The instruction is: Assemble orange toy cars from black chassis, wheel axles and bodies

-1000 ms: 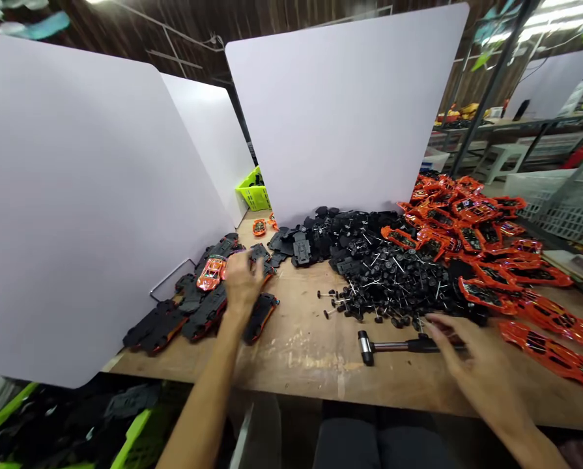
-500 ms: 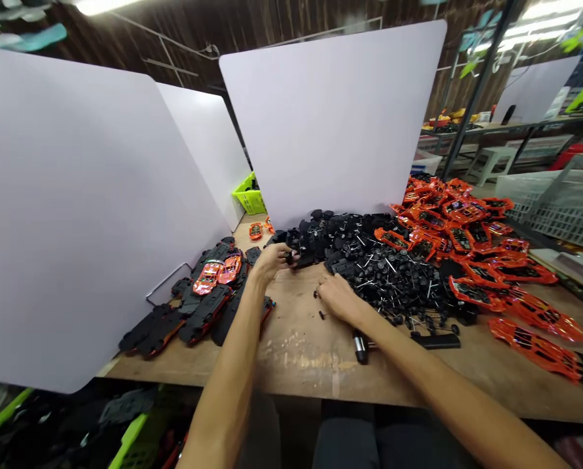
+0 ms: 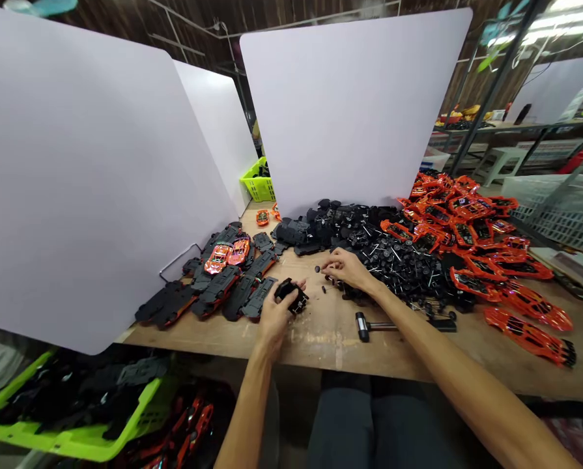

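Observation:
A black plastic toy car chassis (image 3: 296,301) with small metal bits on it is in my left hand (image 3: 274,318), fingers wrapped around its side above the table. My right hand (image 3: 348,268) is closed, thumb and fingertips together at the left edge of the pile of black wheels and metal axles (image 3: 393,268). What lies between those fingertips is too small to make out. Just left of them a loose wheel (image 3: 317,268) lies on the table, and a small black piece (image 3: 324,289) lies below it. A hammer (image 3: 363,327) rests under my right forearm.
Black chassis (image 3: 291,229) are heaped behind my hands. Orange car bodies (image 3: 467,244) pile up on the right. Chassis with orange bodies (image 3: 220,283) lie at left. White panels (image 3: 350,117) stand around the table. A green crate (image 3: 76,446) of black parts sits below left.
My left hand has come back from the black chassis pile toward the front edge, bringing a chassis. My right hand stays by the wheel pile, and the view has tilted down slightly.

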The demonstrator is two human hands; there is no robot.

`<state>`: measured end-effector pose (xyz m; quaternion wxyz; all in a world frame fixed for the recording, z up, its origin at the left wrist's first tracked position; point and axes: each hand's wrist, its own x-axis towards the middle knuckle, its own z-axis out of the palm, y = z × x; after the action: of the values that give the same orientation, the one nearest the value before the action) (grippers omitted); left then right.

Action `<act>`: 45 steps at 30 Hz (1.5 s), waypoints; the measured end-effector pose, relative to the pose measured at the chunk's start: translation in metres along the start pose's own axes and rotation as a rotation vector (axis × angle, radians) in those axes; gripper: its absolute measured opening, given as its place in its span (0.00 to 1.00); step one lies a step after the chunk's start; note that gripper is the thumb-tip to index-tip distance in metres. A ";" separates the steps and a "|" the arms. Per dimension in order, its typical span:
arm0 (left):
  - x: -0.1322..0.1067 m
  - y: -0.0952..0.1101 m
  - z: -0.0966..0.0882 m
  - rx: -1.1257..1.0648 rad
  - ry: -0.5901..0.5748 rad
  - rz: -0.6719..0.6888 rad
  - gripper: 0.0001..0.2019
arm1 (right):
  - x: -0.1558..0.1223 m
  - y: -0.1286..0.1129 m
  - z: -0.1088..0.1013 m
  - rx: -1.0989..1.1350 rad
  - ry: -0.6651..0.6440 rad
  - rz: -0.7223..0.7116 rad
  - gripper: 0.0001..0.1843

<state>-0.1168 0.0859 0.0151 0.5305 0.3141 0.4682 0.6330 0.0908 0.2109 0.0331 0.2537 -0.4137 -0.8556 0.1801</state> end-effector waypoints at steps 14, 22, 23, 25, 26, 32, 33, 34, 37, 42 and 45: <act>-0.072 0.000 -0.034 0.374 0.208 -0.123 0.27 | -0.127 -0.060 0.040 -0.033 -0.120 -0.156 0.19; -0.088 0.008 -0.041 0.128 0.046 -0.275 0.24 | -0.134 -0.059 0.030 0.154 -0.006 -0.106 0.26; -0.090 0.006 -0.036 0.105 0.034 -0.270 0.24 | -0.133 -0.063 0.028 0.227 0.036 -0.094 0.31; -0.092 0.003 -0.025 0.077 -0.030 -0.272 0.23 | -0.133 -0.073 0.023 0.352 0.063 -0.092 0.42; -0.094 0.002 -0.018 0.073 -0.061 -0.272 0.23 | -0.133 -0.079 0.020 0.386 0.048 -0.104 0.46; -0.097 -0.003 0.023 0.135 -0.095 -0.347 0.26 | -0.143 -0.087 -0.004 0.374 -0.052 -0.100 0.52; -0.097 -0.004 0.029 0.139 -0.093 -0.370 0.26 | -0.146 -0.085 -0.009 0.382 -0.057 -0.075 0.53; -0.097 -0.005 0.035 0.145 -0.093 -0.388 0.27 | -0.150 -0.083 -0.013 0.394 -0.063 -0.052 0.54; -0.095 -0.013 0.052 0.202 -0.127 -0.411 0.29 | -0.159 -0.079 -0.018 0.377 -0.059 -0.018 0.57; -0.093 -0.018 0.070 0.277 -0.159 -0.385 0.30 | -0.187 -0.062 -0.052 0.160 0.059 -0.037 0.50; -0.090 -0.013 0.062 0.218 -0.145 -0.394 0.28 | -0.231 -0.006 -0.108 -0.054 0.321 0.216 0.29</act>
<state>-0.0349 0.0149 0.0340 0.6390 0.3165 0.5469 0.4386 0.2720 0.0336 0.0575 0.3549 -0.5333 -0.7592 0.1148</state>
